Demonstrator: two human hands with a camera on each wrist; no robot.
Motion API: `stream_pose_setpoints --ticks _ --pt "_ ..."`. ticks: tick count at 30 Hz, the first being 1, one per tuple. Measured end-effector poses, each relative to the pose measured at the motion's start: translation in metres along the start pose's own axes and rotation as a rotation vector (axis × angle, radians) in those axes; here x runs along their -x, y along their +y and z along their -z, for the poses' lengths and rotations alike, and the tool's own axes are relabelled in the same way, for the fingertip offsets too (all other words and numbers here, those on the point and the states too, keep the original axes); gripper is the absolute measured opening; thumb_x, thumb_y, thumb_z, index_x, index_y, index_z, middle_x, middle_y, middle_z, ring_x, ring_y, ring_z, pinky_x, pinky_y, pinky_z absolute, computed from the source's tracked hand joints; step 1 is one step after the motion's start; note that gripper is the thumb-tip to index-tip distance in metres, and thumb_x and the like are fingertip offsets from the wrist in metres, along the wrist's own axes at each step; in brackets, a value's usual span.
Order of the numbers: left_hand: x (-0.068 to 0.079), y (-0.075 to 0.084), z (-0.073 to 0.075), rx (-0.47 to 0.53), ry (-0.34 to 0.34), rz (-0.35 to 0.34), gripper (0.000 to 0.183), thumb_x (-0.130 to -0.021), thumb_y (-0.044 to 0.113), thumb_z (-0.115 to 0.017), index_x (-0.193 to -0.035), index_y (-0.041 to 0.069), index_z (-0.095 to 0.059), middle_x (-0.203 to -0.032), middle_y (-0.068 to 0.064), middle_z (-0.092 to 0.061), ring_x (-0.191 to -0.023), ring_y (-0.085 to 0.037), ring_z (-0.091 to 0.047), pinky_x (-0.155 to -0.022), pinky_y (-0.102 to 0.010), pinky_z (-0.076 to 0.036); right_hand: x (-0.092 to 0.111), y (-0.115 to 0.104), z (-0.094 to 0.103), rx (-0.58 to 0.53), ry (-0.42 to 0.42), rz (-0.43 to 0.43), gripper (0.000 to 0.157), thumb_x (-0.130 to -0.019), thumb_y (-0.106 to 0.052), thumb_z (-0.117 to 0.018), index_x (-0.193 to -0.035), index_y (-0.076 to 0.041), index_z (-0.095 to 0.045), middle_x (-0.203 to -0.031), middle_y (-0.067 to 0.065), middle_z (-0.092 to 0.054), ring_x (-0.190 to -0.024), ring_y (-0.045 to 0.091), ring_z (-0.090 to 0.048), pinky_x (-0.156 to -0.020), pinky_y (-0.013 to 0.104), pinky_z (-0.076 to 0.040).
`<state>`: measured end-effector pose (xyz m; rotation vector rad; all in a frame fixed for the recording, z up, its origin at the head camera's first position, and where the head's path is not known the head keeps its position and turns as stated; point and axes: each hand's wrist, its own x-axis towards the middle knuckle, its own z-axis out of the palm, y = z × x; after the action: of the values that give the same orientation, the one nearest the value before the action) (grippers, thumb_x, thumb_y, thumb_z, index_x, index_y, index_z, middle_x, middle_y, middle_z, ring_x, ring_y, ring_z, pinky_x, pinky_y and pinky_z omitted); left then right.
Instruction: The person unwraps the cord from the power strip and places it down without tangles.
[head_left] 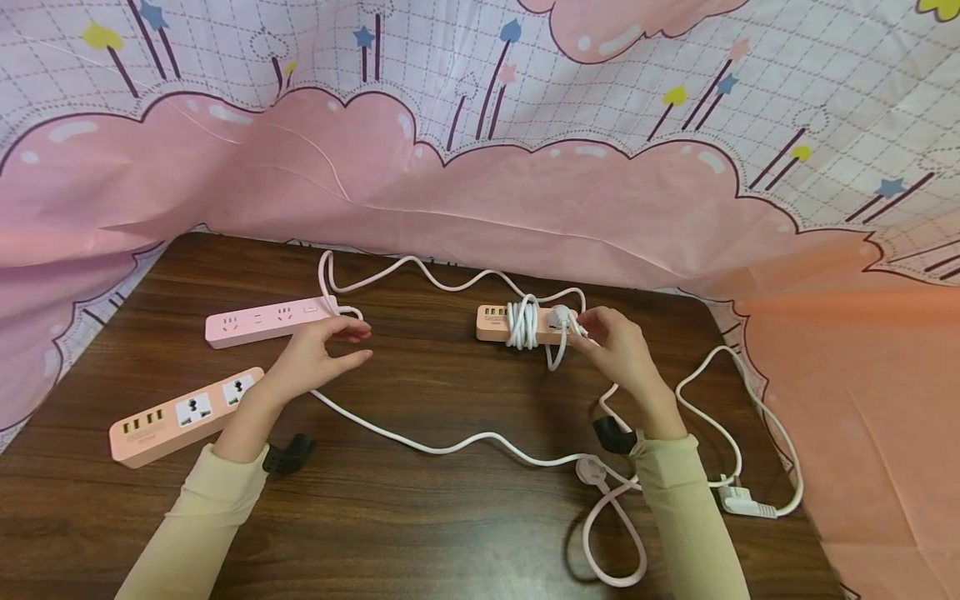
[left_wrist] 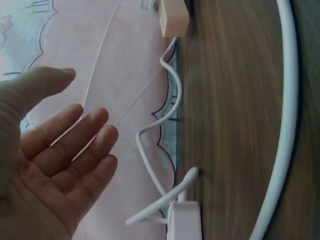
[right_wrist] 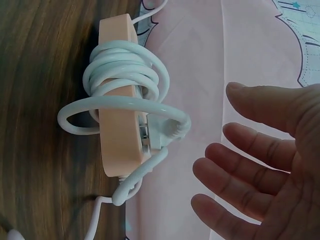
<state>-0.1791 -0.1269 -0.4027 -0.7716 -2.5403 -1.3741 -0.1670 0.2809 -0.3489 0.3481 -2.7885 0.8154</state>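
Observation:
A peach power strip [head_left: 491,335] lies toward the back of the table, its white cord [right_wrist: 125,70] wound around the middle. The cord's plug [right_wrist: 162,131] sits in a socket of that same strip. My right hand [head_left: 621,350] hovers just right of this strip; in the right wrist view its fingers are spread and relaxed, apart from the strip. My left hand [head_left: 315,357] is over the right end of a pink power strip [head_left: 247,327], thumb and fingers parted with nothing between them. It hides part of the white cord there.
Another peach power strip [head_left: 161,425] with two sockets lies at front left. A white cord [head_left: 480,439] crosses the table. A pale round plug [head_left: 591,471] and a white plug [head_left: 742,502] lie at right among loops. A patterned curtain [head_left: 450,192] borders the back.

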Motion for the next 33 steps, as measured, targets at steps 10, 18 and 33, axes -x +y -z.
stream_pose_setpoints --ticks 10,18,33 --pt "-0.022 0.002 -0.026 0.029 -0.056 -0.037 0.03 -0.078 0.006 -0.075 -0.104 -0.003 -0.065 -0.099 -0.015 -0.067 -0.093 -0.029 -0.063 -0.084 -0.045 -0.048 -0.009 0.001 -0.005 0.035 0.037 -0.018 0.026 -0.081 -0.009 -0.071 -0.099 0.006 -0.06 -0.093 0.023 -0.06 -0.083 0.034 -0.057 -0.073 0.044 -0.044" --pt "-0.041 0.0 -0.052 0.097 -0.055 -0.047 0.028 -0.078 0.004 -0.074 -0.102 -0.006 -0.064 -0.096 -0.018 -0.067 -0.089 -0.032 -0.063 -0.083 -0.043 -0.049 -0.018 -0.002 -0.009 0.024 0.015 -0.027 0.031 -0.082 -0.01 -0.071 -0.104 0.007 -0.059 -0.096 0.024 -0.06 -0.085 0.035 -0.057 -0.076 0.046 -0.046" --pt "-0.084 0.0 -0.098 0.148 -0.107 0.024 0.036 -0.081 0.006 -0.072 -0.11 -0.01 -0.059 -0.104 -0.021 -0.064 -0.095 -0.033 -0.061 -0.085 -0.042 -0.049 -0.035 -0.005 -0.016 0.009 -0.028 -0.04 0.034 -0.086 -0.012 -0.068 -0.111 0.008 -0.058 -0.108 0.024 -0.058 -0.099 0.039 -0.055 -0.084 0.049 -0.043"
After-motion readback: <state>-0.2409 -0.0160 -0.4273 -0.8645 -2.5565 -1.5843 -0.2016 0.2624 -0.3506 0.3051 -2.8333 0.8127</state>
